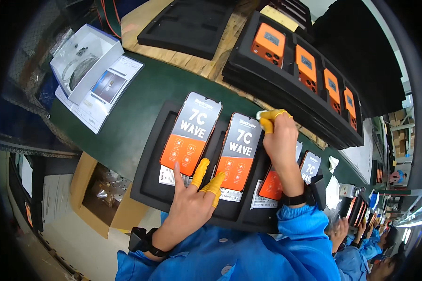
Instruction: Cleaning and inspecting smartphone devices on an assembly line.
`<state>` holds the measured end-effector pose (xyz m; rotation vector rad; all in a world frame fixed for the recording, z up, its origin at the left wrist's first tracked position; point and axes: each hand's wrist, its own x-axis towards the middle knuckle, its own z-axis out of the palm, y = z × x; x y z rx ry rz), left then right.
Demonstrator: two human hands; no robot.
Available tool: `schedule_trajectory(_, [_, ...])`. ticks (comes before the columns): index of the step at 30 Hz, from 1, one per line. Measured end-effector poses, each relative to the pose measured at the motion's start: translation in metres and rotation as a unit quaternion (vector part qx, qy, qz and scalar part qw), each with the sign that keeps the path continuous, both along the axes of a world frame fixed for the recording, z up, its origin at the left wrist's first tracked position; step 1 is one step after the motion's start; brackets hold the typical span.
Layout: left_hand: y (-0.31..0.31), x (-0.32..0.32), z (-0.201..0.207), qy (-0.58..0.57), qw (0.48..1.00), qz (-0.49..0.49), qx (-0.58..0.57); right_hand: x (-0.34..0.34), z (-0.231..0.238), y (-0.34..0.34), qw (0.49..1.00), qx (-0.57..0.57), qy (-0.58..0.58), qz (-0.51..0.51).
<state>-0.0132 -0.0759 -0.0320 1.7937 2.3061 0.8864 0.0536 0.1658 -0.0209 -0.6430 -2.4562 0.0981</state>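
Observation:
A black foam tray holds several smartphones in a row, each covered by a grey and orange printed film. My left hand is open, fingers apart, two in yellow finger cots. Its bare fingertip lies at the lower edge of the leftmost phone, and a yellow-tipped finger reaches the lower left side of the second phone. At that phone's upper right corner, my right hand, also with yellow finger cots, pinches a small white wad. My right forearm partly covers the third phone; a fourth phone lies beyond it.
Stacked black foam trays at the far right carry orange devices. Another black tray lies on the wooden boards. An open white box and printed sheets sit left. Below is a cardboard box. Other people work at right.

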Motion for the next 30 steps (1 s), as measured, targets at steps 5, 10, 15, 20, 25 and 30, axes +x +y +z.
schedule_trajectory(5, [-0.001,0.001,-0.001,-0.011,1.000,0.009,-0.014,0.030,0.037,0.001,0.867,-0.473,0.158,-0.029])
schedule_trajectory(10, [-0.004,0.000,0.002,-0.080,0.983,0.054,0.156,0.057,0.030,-0.038,0.524,-0.788,0.291,0.141])
schedule_trajectory(15, [0.003,0.001,0.024,-0.390,0.881,0.096,0.249,0.069,0.018,-0.065,0.444,-0.842,0.242,0.188])
schedule_trajectory(20, [0.019,0.007,0.032,-0.451,0.883,0.007,0.133,0.077,0.017,-0.082,0.451,-0.847,0.221,0.175])
schedule_trajectory(25, [0.013,0.008,0.025,-0.657,0.747,0.027,0.101,0.086,0.017,-0.088,0.495,-0.835,0.212,0.117])
schedule_trajectory(30, [0.010,0.008,0.031,-0.711,0.697,0.041,0.082,0.094,0.015,-0.086,0.501,-0.842,0.163,0.115])
